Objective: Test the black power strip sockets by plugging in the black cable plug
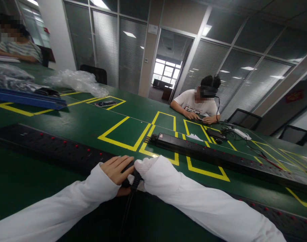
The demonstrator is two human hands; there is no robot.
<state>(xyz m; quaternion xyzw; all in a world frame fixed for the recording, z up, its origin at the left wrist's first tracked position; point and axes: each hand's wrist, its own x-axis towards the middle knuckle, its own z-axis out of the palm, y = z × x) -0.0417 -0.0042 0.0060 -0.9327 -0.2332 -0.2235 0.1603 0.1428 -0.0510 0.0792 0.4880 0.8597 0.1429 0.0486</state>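
A long black power strip (65, 148) with red buttons lies across the table on the left, its near end reaching my hands. My left hand (116, 169), bare below a white sleeve, is closed over that end, fingers on top and thumb toward the right hand. Right beside it, my right hand (144, 168), in a white dotted glove, is curled at a black cable (135, 183) with a ribbed collar. The cable hangs down toward me from between the hands. What lies inside the right hand is mostly hidden.
Another black power strip (193, 148) crosses the green table (133, 104); a third (274, 215) passes below my right arm. Yellow tape rectangles mark the surface. Plastic wrap (77, 80), a blue rail (27, 98) and a phone (105, 104) lie left. A person (196, 104) works opposite; another (19, 50) sits far left.
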